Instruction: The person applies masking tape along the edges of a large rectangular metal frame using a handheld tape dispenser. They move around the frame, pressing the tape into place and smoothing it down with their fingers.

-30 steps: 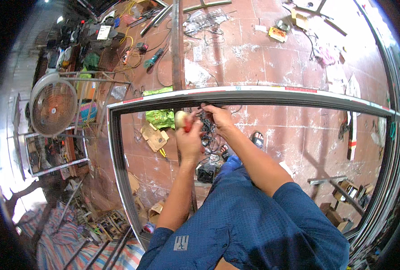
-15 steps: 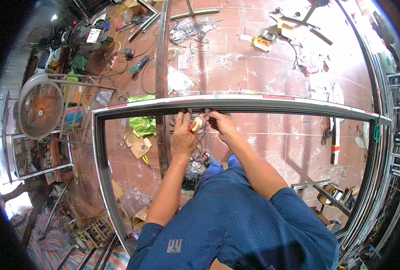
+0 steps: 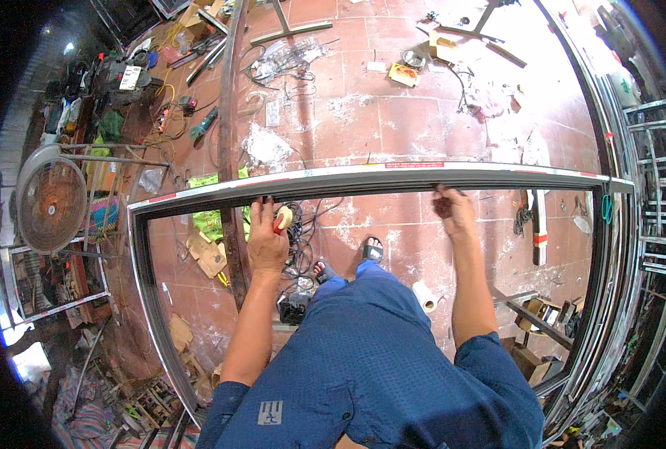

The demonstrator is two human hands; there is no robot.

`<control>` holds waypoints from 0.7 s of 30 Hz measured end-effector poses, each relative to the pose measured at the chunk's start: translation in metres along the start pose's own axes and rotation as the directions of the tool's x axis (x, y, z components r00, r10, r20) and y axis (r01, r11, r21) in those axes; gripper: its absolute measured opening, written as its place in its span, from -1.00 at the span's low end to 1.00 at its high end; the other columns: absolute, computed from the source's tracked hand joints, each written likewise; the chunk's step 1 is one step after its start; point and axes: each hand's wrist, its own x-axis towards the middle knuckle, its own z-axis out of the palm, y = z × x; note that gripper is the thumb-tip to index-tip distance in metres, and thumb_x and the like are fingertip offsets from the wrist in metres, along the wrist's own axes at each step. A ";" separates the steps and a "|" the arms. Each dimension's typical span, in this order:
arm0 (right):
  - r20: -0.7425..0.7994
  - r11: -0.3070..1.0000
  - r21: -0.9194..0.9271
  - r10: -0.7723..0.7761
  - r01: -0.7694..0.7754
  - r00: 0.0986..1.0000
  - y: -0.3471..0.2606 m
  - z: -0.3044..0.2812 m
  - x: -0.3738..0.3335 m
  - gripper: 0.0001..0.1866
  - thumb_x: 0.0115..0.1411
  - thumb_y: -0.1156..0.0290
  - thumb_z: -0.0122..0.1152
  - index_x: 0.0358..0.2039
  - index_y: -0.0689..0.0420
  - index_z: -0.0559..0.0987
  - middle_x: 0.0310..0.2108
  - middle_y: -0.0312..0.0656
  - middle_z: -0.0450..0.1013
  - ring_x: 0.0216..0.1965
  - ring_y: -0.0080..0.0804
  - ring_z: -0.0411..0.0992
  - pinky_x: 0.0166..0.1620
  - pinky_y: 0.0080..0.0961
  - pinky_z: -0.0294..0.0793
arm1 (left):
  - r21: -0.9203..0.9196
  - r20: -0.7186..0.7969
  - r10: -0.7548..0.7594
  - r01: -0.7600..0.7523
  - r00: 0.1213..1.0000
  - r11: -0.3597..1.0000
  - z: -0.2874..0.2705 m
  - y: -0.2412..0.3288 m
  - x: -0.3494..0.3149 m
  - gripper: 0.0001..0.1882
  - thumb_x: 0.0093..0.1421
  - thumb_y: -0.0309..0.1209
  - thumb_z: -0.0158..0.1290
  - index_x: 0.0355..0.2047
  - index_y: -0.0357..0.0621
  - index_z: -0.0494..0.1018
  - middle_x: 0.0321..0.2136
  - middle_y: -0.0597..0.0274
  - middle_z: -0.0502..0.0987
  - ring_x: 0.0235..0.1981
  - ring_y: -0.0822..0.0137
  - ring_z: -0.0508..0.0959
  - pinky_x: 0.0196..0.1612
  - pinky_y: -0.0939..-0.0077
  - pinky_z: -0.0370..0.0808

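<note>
A large rectangular metal frame (image 3: pixel 482 173), dark inside with a pale, red-marked outer edge, spans in front of me. My left hand (image 3: pixel 268 243) is at the left part of its far bar, fingertips against the bar's inner side. A small red and cream roll (image 3: pixel 283 218) is held at the thumb side of this hand. Well to the right, my right hand (image 3: pixel 458 215) is closed just below the same bar, its fingertips close to the bar's dark inner edge. Whatever its fingers pinch, if anything, is too dark to make out.
A round fan (image 3: pixel 51 208) stands at the left. Below the frame, black cables (image 3: pixel 300 243), a white roll (image 3: pixel 424 296) and cardboard (image 3: pixel 207 254) lie on the tiled floor. A long dark beam (image 3: pixel 232 97) runs away from me. Metal frames (image 3: pixel 656 183) lean at the right.
My right hand has moved right along the far bar, away from my left hand. The left hand keeps the roll near the bar. The view has shifted slightly.
</note>
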 end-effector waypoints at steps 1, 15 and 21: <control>-0.057 1.000 -0.003 0.009 -0.009 0.998 -0.011 -0.017 0.005 -0.89 0.10 0.47 0.30 -0.33 0.15 0.65 -0.48 -0.21 0.59 -0.49 -0.43 0.54 -0.40 -0.51 0.51 | 0.018 -0.007 0.009 -0.009 1.000 1.000 -0.001 -0.002 -0.002 -0.42 0.18 -0.56 0.14 0.26 -0.26 0.41 0.26 -0.18 0.36 0.23 -0.17 0.46 0.19 0.15 0.52; -0.530 0.925 -0.094 -0.359 0.368 0.768 -0.025 -0.020 0.020 -0.62 0.46 0.07 0.02 -0.28 0.11 0.57 -0.51 -0.28 0.41 -0.51 -0.48 0.36 -0.44 -0.54 0.36 | -0.055 -0.107 -0.128 0.122 0.986 0.991 -0.016 0.006 -0.006 -0.70 0.12 -0.34 0.20 -0.11 -0.05 0.55 0.01 -0.09 0.45 -0.13 -0.09 0.62 -0.14 0.03 0.63; 0.057 0.975 -0.168 -0.139 0.147 0.989 0.095 0.132 -0.036 -0.58 0.52 0.05 -0.12 -0.18 0.16 0.53 -0.47 -0.27 0.40 -0.54 -0.47 0.31 -0.47 -0.53 0.28 | -0.051 -0.160 -0.182 0.176 0.970 0.983 0.012 0.003 -0.004 -0.68 0.03 -0.26 0.29 -0.20 -0.01 0.55 -0.03 0.00 0.43 -0.10 -0.04 0.64 -0.23 0.06 0.65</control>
